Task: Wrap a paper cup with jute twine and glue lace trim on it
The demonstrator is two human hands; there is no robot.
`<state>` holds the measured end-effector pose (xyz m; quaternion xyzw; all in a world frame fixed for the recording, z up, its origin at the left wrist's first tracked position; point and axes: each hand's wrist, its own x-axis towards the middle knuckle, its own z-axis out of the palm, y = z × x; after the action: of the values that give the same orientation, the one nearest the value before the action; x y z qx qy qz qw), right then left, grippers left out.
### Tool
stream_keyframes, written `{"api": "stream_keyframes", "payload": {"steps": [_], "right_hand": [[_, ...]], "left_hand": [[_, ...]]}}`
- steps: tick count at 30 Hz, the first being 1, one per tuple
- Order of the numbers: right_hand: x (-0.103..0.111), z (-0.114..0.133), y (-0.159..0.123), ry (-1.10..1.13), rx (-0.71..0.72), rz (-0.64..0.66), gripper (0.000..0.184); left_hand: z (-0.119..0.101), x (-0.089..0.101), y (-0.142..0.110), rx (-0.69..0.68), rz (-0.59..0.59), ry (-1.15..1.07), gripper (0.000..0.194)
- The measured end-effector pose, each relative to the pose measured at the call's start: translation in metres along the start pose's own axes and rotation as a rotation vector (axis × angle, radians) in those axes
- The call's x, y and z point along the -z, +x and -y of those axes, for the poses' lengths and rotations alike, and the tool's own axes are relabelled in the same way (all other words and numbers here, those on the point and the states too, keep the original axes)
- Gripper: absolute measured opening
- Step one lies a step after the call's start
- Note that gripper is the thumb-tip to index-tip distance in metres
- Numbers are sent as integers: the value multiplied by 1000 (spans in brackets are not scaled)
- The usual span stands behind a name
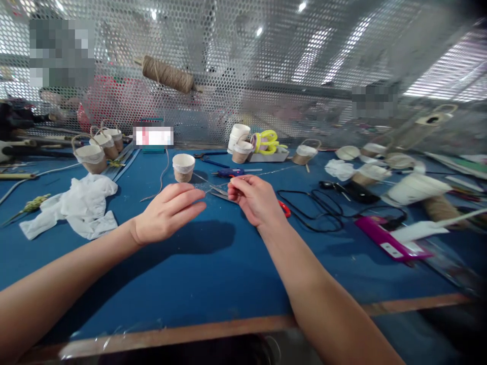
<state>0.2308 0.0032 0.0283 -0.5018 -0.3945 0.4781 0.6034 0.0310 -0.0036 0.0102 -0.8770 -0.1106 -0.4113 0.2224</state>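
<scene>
My left hand [169, 213] hovers over the blue tabletop with its fingers stretched out and slightly bent; its thumb is hidden, and I see nothing held in it. My right hand [253, 197] is closed in a pinch on a thin pale strand [218, 186], which trails toward the left fingertips. Behind the left hand stands a small paper cup [183, 168] wrapped in brown twine with a white lace rim. Scissors [223, 194] lie beneath the right hand, their red handle showing beyond the wrist. A blue glue gun [230, 173] rests just past the right fingertips.
Blue-handled pliers [213, 160] lie toward the back. Twine-wrapped baskets [91, 158] and white cloth [81, 205] are at left. On the right sit a black cable [315, 210], a purple power strip [388, 238] and more cups. A twine spool [167, 74] hangs on the mesh.
</scene>
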Motion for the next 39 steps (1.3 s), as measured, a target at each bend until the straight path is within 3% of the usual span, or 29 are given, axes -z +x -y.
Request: {"api": "stream_keyframes", "payload": {"steps": [3,6,9,11,15,16,18,26,30,32,35,37,39], "right_hand": [[-5,-3,-6,-24,-10,32,13],[-7,-5,-11,-45,-17,71,13],[-8,-6,-13,-50,5,98,14],[-8,-7,-14,-65,63,114,14],[-7,-11,-15,-152,236,117,14],[-7,-12,-14,-171,256,110,15],[-7,-13,-12,-174,232,99,16],[-6,-9,-9,-52,64,182,25],[-6,-7,-11,2,91,195,27],[-5,-7,-11,6,112,177,25],[-4,-5,-9,17,109,183,25],[-3,-4,-8,34,115,189,26],[-2,-2,-8,54,130,191,28]], "left_hand": [[8,5,4,-49,97,125,21],[12,4,3,-48,171,89,24],[10,-1,1,144,166,-107,23],[5,-4,2,468,95,-338,16],[-5,-10,12,1496,-54,-1133,10],[-6,-11,14,1674,-64,-1308,12],[-6,-13,15,1831,-74,-1488,14],[1,-9,14,1804,-173,-1448,15],[1,-8,15,1816,-167,-1428,10],[2,-7,14,1754,-226,-1338,19],[3,-7,12,1540,-310,-1169,32],[6,-7,9,1480,-269,-1157,28],[11,-7,6,1537,-202,-1177,25]]}}
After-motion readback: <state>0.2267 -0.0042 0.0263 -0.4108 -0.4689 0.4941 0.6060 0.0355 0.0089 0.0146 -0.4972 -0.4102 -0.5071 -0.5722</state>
